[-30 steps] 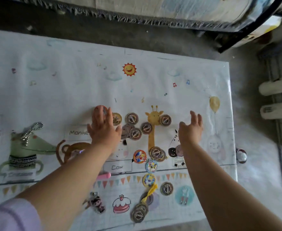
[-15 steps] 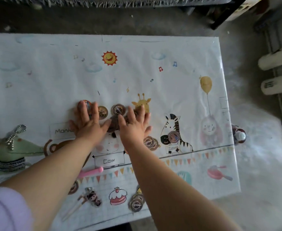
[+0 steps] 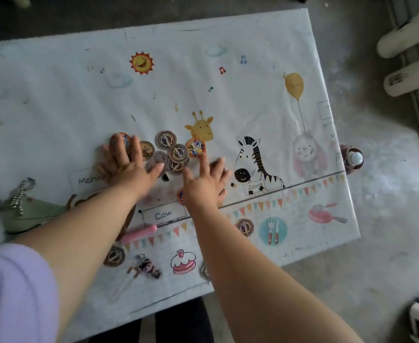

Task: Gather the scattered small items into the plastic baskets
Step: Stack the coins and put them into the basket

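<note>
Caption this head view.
Left hand and right hand, fingers spread, touch clustered round brown badges on the cartoon-animal table cover.

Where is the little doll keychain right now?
In the head view, the doll keychain lies near the front edge of the table, just left of the printed cake and right of a round badge.

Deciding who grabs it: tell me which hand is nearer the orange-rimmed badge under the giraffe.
Right. The right hand reaches a forefinger to the orange-rimmed badge; the left hand lies flat past the other badges, leftward.
</note>
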Available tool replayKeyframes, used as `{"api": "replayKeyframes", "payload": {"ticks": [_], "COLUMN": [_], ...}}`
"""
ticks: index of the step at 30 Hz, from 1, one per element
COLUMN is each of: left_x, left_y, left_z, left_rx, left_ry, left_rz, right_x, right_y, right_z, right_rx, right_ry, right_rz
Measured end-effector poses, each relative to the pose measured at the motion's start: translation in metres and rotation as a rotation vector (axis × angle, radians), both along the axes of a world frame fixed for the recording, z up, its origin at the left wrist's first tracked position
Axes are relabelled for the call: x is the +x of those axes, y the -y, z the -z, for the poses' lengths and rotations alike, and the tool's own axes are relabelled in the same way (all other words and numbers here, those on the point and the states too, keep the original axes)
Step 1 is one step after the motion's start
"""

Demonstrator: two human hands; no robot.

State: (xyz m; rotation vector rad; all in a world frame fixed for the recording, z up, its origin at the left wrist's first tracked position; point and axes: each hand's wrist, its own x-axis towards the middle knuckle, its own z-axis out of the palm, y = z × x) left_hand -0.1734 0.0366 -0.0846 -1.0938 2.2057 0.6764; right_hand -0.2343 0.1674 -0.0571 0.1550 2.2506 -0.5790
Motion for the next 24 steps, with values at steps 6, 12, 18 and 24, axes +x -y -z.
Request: {"api": "replayKeyframes", "payload": {"ticks": [6,12,18,24], "left_x": [0.02,0.038,0.058,0.063], "left_y": [-0.007,-0.058,-0.113,-0.11], "left_z": [-0.012,-0.024,-0.028,-0.018], "left_rx": [-0.054,-0.066,0.261,0.043], "left_ry": [-0.107,-0.275,-0.18,0.027], "left_rz": [0.038,0.302,0.77,1.01], "right_x": [0.004,0.006,0.022,0.006], "right_y": [-0.051,-0.138,-0.119,-0.117], "right_z": [-0.02,-0.026,-0.013,-0.012], "right_rx": [-0.376,0.22,0.111,-0.194], "right_ry": [-0.099,-0.084,-0.045,-0.042], "right_rz": [0.326,0.338,0.336,0.456]}}
